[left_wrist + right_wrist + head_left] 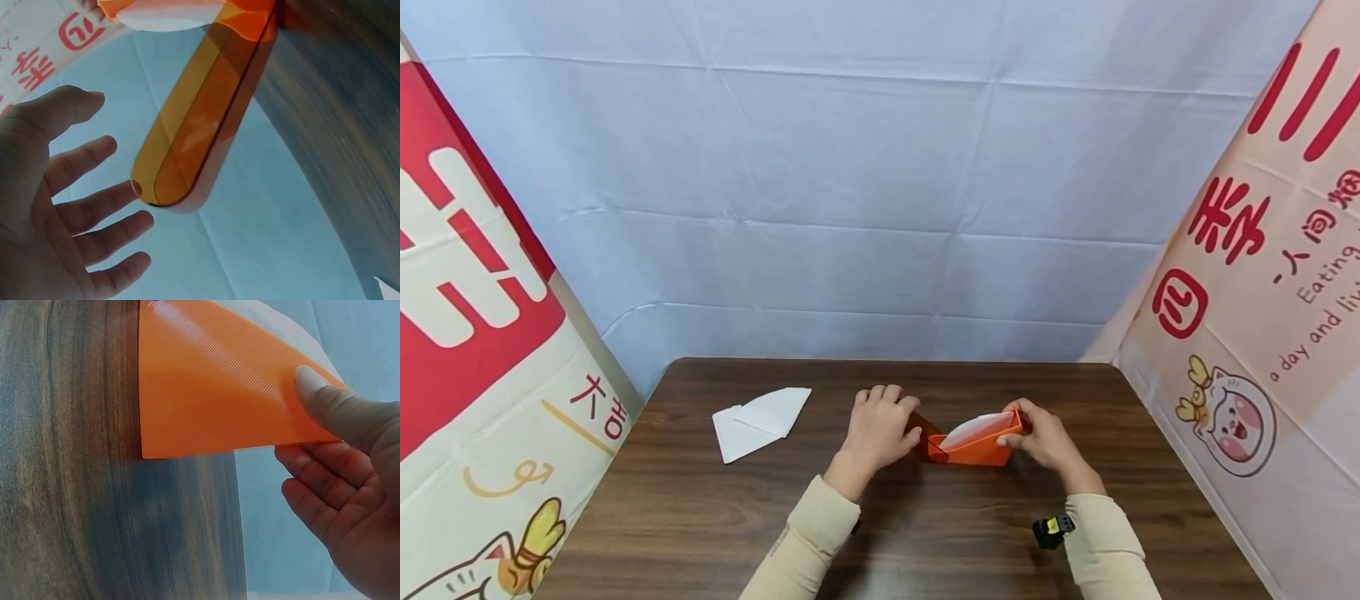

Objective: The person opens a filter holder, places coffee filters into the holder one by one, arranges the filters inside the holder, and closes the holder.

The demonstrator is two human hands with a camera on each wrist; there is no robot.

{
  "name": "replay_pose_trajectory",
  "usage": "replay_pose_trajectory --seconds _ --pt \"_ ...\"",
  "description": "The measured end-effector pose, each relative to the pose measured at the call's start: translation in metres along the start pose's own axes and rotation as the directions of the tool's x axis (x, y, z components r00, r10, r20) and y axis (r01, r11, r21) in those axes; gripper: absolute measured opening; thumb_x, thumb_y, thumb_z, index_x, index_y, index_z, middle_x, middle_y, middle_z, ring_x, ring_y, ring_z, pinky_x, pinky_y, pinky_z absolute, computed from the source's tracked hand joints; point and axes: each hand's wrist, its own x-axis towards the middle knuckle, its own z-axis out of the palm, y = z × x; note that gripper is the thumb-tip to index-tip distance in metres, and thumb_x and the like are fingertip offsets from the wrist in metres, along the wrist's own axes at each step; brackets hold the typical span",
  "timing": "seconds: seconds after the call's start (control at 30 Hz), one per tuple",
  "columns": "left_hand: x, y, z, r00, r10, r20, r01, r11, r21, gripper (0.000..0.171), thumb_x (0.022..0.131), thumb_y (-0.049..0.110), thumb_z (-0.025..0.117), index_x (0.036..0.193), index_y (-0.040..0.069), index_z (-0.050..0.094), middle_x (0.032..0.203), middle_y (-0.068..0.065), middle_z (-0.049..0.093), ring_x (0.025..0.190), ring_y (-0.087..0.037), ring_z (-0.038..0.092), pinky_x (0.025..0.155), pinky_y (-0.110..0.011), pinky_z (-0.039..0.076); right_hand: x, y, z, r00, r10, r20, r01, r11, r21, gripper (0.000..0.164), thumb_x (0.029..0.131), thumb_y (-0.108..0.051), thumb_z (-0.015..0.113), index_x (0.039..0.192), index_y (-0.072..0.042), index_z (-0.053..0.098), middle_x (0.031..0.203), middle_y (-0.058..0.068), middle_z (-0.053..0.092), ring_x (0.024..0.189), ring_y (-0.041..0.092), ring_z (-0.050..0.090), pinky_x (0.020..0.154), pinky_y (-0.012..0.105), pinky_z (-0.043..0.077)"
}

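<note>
An orange holder (973, 453) stands on the table right of centre, with white paper (976, 427) that has a curved edge showing above its wall. My right hand (1047, 437) grips the holder's right end, thumb on the front face and fingers behind, as the right wrist view shows. From the holder's left end a see-through amber flap (194, 131) with a rounded tip sticks out. Beside that flap is my left hand (882, 423), its fingers spread and loosely bent, the thumb apart. In the left wrist view one fingertip overlaps the rounded tip.
Folded white papers (762, 423) lie overlapping on the left of the brown wooden table (715, 517). A pale blue cloth (850, 167) hangs behind the table's far edge. Printed cloths (1210, 333) flank it on both sides. A black device (1051, 532) is strapped at the right wrist.
</note>
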Motion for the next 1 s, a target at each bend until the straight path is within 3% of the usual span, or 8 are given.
replay_pose_trajectory --seconds 0.37,0.63,1.0 --pt "-0.014 -0.024 0.003 0.997 -0.069 -0.017 0.069 0.997 -0.022 0.034 0.082 0.04 0.068 0.111 0.022 0.067 0.116 -0.008 0.055 0.103 -0.029 0.052 0.081 -0.044 0.042 0.0 -0.001 -0.001 1.0 -0.003 0.001 0.003 1.0 0.013 0.04 0.073 -0.011 0.079 0.104 -0.006 0.054 0.089 0.007 0.06 0.078 0.024 0.053 0.071 0.042 0.048" --pt "-0.025 -0.044 0.007 0.992 -0.103 -0.072 0.098 0.992 -0.079 0.032 0.08 0.035 0.071 0.107 0.018 0.068 0.111 -0.01 0.057 0.097 -0.03 0.056 0.075 -0.045 0.044 0.003 0.0 -0.003 0.999 -0.045 -0.006 0.045 0.999 0.002 0.039 0.072 -0.014 0.081 0.102 -0.007 0.056 0.086 0.004 0.061 0.074 0.02 0.052 0.065 0.037 0.043" --pt "-0.038 -0.071 0.015 0.985 -0.161 -0.065 0.155 0.984 -0.094 0.033 0.079 0.032 0.073 0.107 0.015 0.068 0.105 -0.01 0.058 0.09 -0.029 0.057 0.069 -0.044 0.044 0.004 0.0 -0.004 1.0 -0.022 0.018 0.02 0.998 0.055 0.039 0.07 -0.01 0.082 0.1 -0.005 0.058 0.085 0.005 0.061 0.073 0.021 0.052 0.064 0.036 0.044"
